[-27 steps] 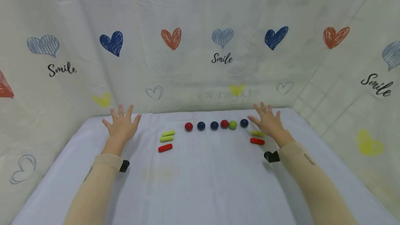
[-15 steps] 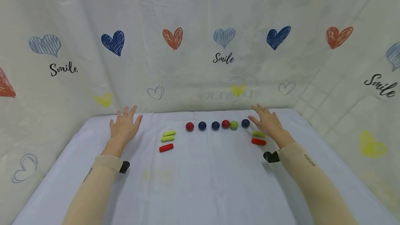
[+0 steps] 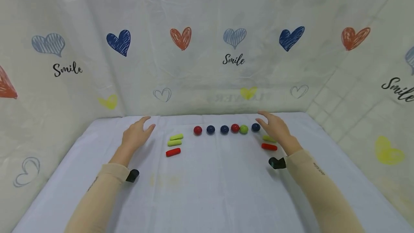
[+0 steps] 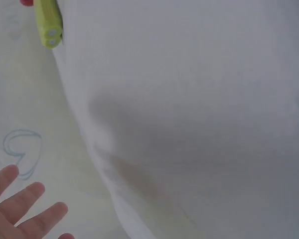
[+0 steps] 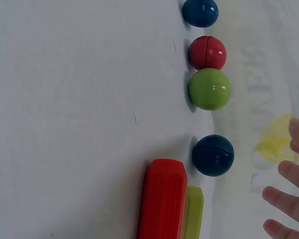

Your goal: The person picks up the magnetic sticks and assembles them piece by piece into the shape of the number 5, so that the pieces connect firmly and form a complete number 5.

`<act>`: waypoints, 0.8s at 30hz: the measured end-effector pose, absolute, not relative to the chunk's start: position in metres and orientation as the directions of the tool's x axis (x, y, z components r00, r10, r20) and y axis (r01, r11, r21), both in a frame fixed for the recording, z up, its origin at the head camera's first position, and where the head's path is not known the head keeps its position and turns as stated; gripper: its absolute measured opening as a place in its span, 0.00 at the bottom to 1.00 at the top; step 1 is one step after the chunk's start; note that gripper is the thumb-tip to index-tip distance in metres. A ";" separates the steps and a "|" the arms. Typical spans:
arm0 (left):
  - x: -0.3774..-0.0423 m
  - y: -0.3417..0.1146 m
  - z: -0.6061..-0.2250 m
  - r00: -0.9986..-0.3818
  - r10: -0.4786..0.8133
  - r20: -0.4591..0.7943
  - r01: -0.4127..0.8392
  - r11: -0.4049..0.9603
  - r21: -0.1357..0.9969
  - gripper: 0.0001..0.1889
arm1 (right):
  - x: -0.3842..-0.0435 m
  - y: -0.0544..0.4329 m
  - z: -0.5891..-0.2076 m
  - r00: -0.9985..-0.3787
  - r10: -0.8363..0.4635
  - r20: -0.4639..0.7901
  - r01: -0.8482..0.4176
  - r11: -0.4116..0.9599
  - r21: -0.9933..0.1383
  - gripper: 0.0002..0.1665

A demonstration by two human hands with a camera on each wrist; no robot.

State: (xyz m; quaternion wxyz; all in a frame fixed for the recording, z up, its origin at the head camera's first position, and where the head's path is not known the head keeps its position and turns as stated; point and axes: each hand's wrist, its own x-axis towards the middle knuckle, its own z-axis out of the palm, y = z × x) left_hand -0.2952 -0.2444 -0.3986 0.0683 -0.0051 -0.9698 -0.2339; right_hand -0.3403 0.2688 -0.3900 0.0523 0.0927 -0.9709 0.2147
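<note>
My left hand (image 3: 137,135) hovers over the far left of the table, fingers relaxed and holding nothing. Right of it lie two lime-green sticks (image 3: 174,142) and a red stick (image 3: 173,152). The right hand (image 3: 275,128), loosely bent and without anything in it, hovers at the far right, near a dark blue ball (image 3: 256,127). Below that hand are another lime-green stick (image 5: 193,211), partly covered in the head view, and a red stick (image 5: 163,199). Between the hands runs a row of glossy balls, with a red ball (image 3: 197,130) at its left end and a green ball (image 3: 244,129) further right.
A white cloth (image 3: 200,190) covers the table. Behind its far edge hangs a pale curtain (image 3: 200,71) printed with hearts and "Smile". A black wrist camera (image 3: 132,176) sits under the left sleeve, another black camera (image 3: 277,163) at the right cuff.
Both hands have turned from spread fingers, palms down, to fingers closer together with thumbs facing inward. The left hand has shifted a little to the right. Balls and sticks keep their places.
</note>
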 end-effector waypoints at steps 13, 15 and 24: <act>-0.284 -0.228 -0.398 -0.998 0.012 0.054 0.043 0.791 0.610 0.26 | -0.342 0.266 -0.406 -0.971 -0.141 0.193 -0.224 0.824 -0.521 0.27; -0.282 -0.226 -0.399 -0.998 0.023 0.056 0.052 0.787 0.615 0.25 | -0.342 0.266 -0.408 -0.970 -0.144 0.196 -0.228 0.819 -0.527 0.26; -0.269 -0.215 -0.408 -0.996 0.094 0.008 0.076 0.757 0.649 0.22 | -0.343 0.266 -0.418 -0.970 -0.155 0.188 -0.232 0.816 -0.529 0.25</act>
